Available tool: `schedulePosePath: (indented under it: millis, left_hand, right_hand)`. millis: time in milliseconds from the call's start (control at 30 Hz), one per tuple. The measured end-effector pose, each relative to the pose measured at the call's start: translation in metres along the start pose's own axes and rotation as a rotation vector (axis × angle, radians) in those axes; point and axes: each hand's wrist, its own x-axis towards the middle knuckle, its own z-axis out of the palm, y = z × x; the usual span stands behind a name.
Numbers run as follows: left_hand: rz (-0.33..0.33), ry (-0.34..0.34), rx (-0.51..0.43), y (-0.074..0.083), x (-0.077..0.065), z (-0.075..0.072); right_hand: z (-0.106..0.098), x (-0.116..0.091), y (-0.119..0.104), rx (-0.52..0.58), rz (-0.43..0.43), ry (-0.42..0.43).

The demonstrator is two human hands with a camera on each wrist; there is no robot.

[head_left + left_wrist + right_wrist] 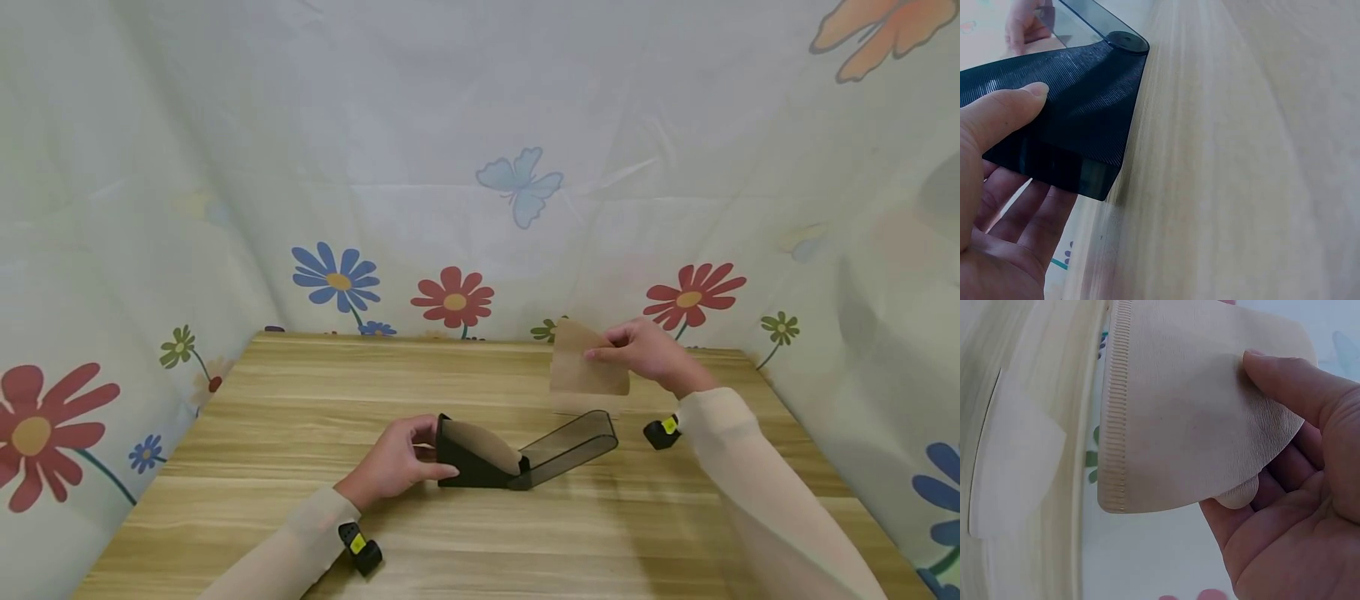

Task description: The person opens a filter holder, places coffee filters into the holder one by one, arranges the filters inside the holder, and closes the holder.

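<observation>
My left hand (393, 462) grips the back end of a black filter holder (472, 473), thumb on the near side and fingers behind it. Its clear smoky lid (573, 446) is swung open to the right. Inside the holder lies a stack of brown coffee filters (480, 446). In the left wrist view the thumb presses the ribbed side of the holder (1079, 100). Up at the back right, my right hand (648, 354) pinches a brown paper coffee filter (581, 362) above the table. The right wrist view shows the crimped edge of this filter (1172, 419) facing away from the palm.
Below the raised filter, a pale fan-shaped sheet (1016, 462) lies on the wooden table (315, 392). A white curtain (420, 100) printed with flowers and butterflies hangs behind and at both sides of the table. Each wrist wears a small black camera (362, 550).
</observation>
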Motion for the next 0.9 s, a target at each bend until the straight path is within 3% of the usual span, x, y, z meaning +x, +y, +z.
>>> schedulePosePath:
  millis: [433, 900]
  left_hand:
    - [-0.007, -0.006, -0.001, 0.002, 0.000, 0.001]
    - [-0.017, -0.008, -0.012, 0.001, 0.001, 0.000]
  right_hand:
    - [-0.004, -0.022, -0.038, -0.036, -0.085, 0.003]
    - [0.009, -0.039, -0.074, 0.047, -0.161, -0.010]
